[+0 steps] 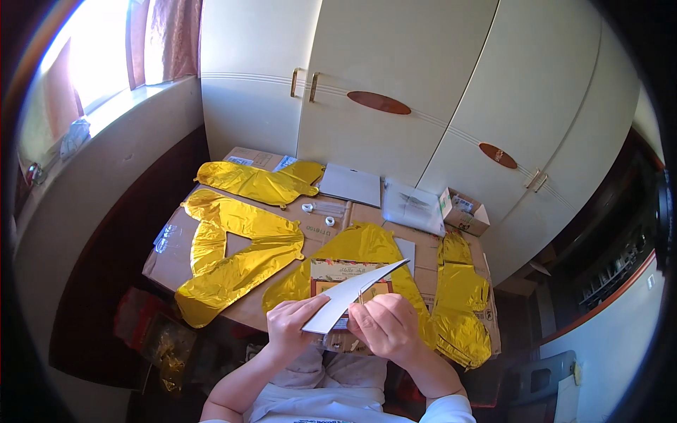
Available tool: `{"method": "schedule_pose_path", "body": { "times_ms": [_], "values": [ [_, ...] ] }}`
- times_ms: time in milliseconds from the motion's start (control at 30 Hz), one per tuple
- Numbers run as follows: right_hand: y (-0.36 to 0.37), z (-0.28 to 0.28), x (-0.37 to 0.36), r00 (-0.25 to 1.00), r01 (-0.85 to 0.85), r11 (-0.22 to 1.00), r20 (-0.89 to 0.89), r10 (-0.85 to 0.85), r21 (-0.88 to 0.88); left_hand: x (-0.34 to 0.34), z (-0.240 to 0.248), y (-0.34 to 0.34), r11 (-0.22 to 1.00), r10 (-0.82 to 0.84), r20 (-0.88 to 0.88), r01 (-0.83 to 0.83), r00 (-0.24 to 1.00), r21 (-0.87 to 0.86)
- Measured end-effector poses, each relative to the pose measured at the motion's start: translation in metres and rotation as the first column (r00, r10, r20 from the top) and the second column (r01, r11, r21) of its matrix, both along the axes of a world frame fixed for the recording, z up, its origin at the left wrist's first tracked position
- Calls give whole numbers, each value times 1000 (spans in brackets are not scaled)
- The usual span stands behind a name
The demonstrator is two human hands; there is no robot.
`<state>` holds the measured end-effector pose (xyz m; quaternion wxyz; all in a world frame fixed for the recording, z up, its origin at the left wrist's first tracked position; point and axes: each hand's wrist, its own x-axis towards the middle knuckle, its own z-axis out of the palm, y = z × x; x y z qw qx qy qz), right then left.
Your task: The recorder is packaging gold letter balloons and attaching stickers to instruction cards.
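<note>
My left hand (pixel 289 325) grips the lower left end of a white sheet of card (pixel 345 299), which is tilted and seen nearly edge-on. Beside its right edge, my right hand (pixel 386 326) is closed in a pinch. Something thin and brownish shows at those fingertips, too small to name. Behind the card is a printed panel (pixel 328 268) with a floral border, partly covered by the card and my right hand. Under it spreads a flat gold foil balloon (pixel 363 242), lying on the cardboard-covered table.
More gold foil balloons lie at left (pixel 243 247), back left (pixel 257 182) and right (pixel 462 299). Toward the back are white tape rolls (pixel 329 221), a grey-white board (pixel 350 185), a clear plastic sleeve (pixel 414 207) and a small open box (pixel 465 211). Cabinets (pixel 395 56) stand behind.
</note>
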<state>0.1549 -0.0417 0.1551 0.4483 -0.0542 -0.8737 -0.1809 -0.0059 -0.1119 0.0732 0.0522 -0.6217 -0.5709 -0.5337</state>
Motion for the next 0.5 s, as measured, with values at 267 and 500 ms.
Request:
{"method": "schedule_pose_path", "body": {
  "times_ms": [267,500],
  "values": [
    [4,-7,-4,942,-211,799,-336,12,-563,-6,-5,-11,991,-107,512,133,852,-15],
    [-50,-67,-27,850,-298,423,-37,525,-855,-45,-13,-25,972,-191,952,180,238,150]
  ]
}}
